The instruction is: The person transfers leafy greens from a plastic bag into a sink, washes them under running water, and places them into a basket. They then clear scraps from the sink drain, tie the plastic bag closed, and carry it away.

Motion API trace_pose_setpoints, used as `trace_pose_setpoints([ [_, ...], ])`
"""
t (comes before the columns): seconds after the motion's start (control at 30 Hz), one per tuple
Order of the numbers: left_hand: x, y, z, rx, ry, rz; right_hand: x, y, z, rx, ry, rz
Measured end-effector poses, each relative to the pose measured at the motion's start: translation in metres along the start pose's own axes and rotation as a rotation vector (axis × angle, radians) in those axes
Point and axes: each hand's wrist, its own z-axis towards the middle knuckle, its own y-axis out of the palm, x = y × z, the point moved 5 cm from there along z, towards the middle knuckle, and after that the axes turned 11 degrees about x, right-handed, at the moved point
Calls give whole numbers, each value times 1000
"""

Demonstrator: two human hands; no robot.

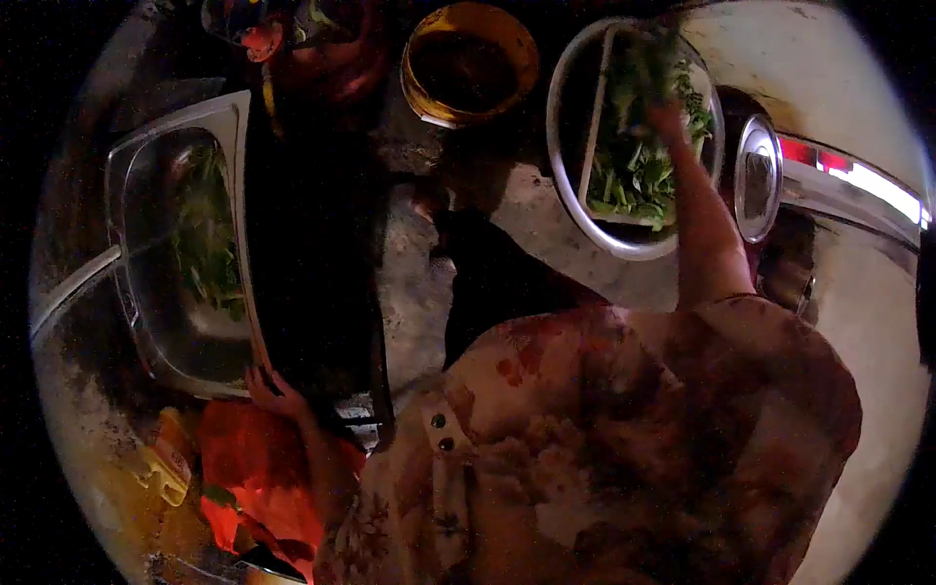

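Note:
My right hand (666, 119) reaches over a large round metal basin (568, 190) at the upper right. It is closed on a dark bunch of leafy greens (648, 60), blurred at its far end. Below the hand, more cut leafy greens (632, 175) lie in a pale-edged rectangular container (591, 141) inside the basin. My left hand (276, 392) rests at the near corner of a metal sink (245, 185), its fingers apart and holding nothing. Long leafy greens (207, 234) lie in the sink.
A yellow bucket (414, 93) stands at the top centre. Right of the basin is a smaller round metal lid or dish (758, 180). A red bag (258, 468) and a yellow packet (171, 458) lie near my left arm. Dark reddish containers (336, 68) stand at the upper left.

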Motion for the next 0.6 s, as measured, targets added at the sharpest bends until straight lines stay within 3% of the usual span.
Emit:
trace_pose_setpoints([
  [0.2,8,-10,0,-72,-87,65,178,78,33,-306,-335,-938],
  [0.3,-9,-2,-18,-62,-118,46,201,70,59,-754,-1060,-1196],
  [0.33,-45,15,-44,-84,-152,33,171,67,48,-700,-948,-1300],
  [0.4,-46,8,-44,-1,-101,12,91,69,27,-530,-889,-1398],
  [0.43,-6,-3,-15,89,-6,10,40,86,11,-475,-924,-1346],
  [0.5,15,-14,9,-99,-246,76,-50,146,-51,-487,-978,-1092],
  [0.57,12,-14,6,-94,-289,62,-134,219,-127,-584,-1019,-817],
  [0.6,6,-10,0,-46,-298,35,-187,247,-192,-728,-791,-350],
])
